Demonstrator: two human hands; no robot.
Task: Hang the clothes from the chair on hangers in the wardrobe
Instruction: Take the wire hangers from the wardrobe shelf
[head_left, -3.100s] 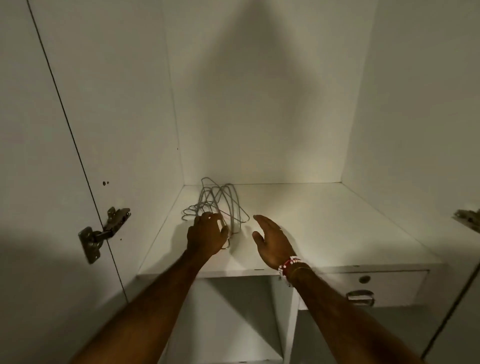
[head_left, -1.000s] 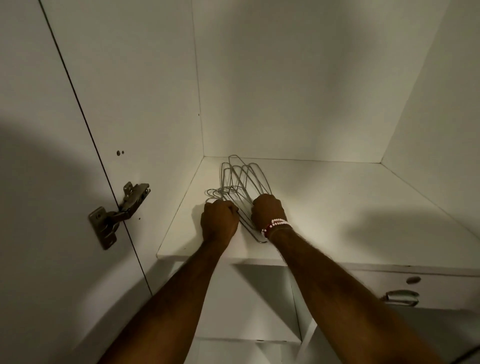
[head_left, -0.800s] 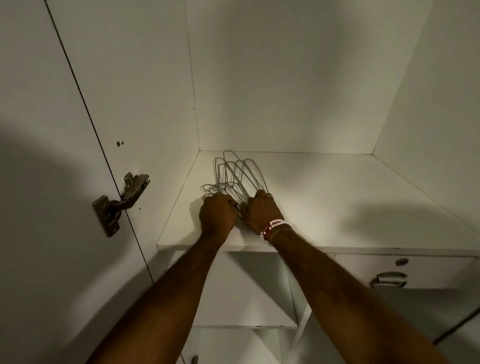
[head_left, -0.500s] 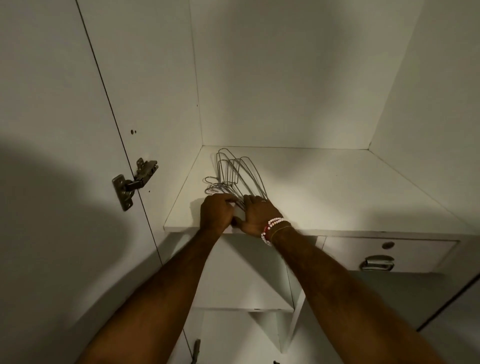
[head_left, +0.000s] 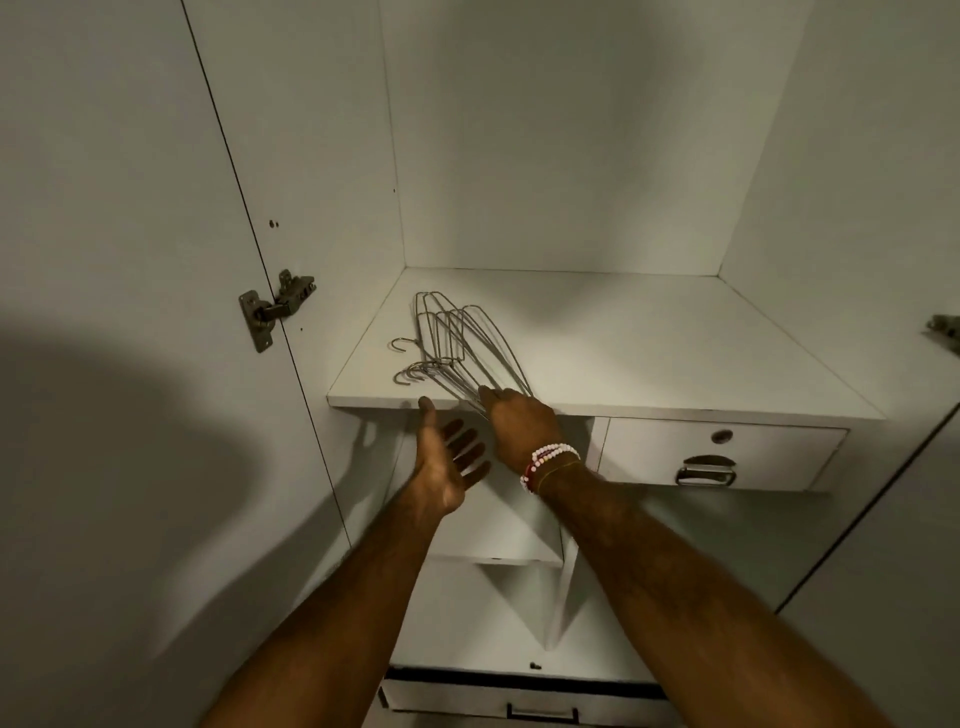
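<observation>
a home, most likely a bedroom: the view looks into an open white wardrobe (head_left: 545, 156) with a hinged door (head_left: 104, 208), a shelf (head_left: 649, 353) holding a bundle of wire hangers (head_left: 457, 348), and a small drawer (head_left: 717, 457) with a metal pull beneath.

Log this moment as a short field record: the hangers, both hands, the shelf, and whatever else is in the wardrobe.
wire hangers: a bunch lying on the shelf, hooks pointing left
shelf: white, inside the open wardrobe
right grip: hand curled round the hangers' near ends at the shelf's front edge; beaded bracelets on the wrist
left grip: hand open, fingers spread, below the shelf edge, holding nothing
drawer: under the shelf, to the right, closed
clothes: none in view
</observation>
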